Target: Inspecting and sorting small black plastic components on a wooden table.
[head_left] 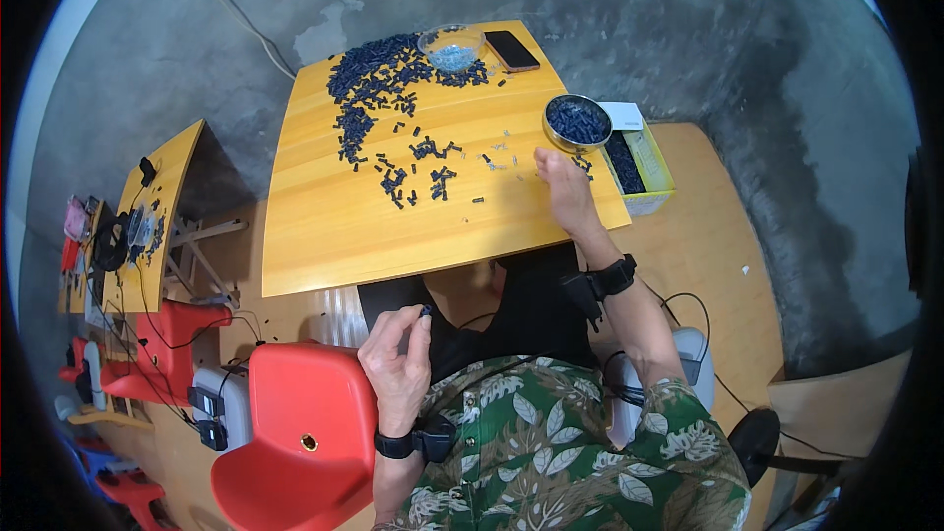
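A yellow wood-grain table (324,236) strewn with small dark pieces.
Taking its middle as the clock's centre, a dense heap of dark pieces (372,64) sits at 11 o'clock and trails down to 10, a clear bowl (454,35) stands at 12, a phone (512,51) (dark screen upward) lies at 1, and a metal bowl (554,138) stands between 2 and 3; loose clusters (442,180) lie around the centre, with tiny pale bits, perhaps clear plastic, toward 3.

Even indoor light, soft shadow on the yellow tabletop (344,236), fisheye curvature, black corners.
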Motion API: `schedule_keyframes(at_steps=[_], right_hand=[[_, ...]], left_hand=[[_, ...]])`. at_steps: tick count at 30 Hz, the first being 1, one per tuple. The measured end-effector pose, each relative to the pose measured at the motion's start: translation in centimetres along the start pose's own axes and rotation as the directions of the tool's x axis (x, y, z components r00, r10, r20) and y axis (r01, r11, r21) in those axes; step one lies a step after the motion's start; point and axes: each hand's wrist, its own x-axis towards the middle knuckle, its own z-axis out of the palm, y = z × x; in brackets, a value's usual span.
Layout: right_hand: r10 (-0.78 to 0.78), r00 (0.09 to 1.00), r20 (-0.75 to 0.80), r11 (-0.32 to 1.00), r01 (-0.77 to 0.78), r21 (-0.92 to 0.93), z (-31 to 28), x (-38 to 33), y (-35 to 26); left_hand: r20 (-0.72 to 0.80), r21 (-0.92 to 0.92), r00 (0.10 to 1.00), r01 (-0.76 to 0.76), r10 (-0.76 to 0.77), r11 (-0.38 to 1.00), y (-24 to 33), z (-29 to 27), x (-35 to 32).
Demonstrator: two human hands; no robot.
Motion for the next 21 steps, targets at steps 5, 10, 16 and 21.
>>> schedule_keyframes(at_steps=[5,10,16,21], right_hand=[[0.294,0.953,-0.076,0.886,-0.242,0.394,-1.4,-0.9,0.7],[0.232,0.97,-0.077,0.962,-0.217,0.167,-2.1,-1.0,0.3],[0.108,0.991,-0.077,0.986,-0.117,-0.117,-2.2,-0.3,0.8],[-0.052,0.998,-0.04,0.968,0.04,-0.25,-2.2,0.1,1.0]], left_hand=[[-0.021,-0.01,1.0,0.004,-0.004,1.0,-0.1,0.3,0.1],[0.008,-0.004,1.0,-0.003,0.003,1.0,0.2,0.5,0.2],[0.012,0.023,1.0,-0.027,0.027,0.999,0.7,0.3,0.3],[-0.018,0.006,1.0,-0.006,0.006,1.0,0.8,0.4,0.3]])
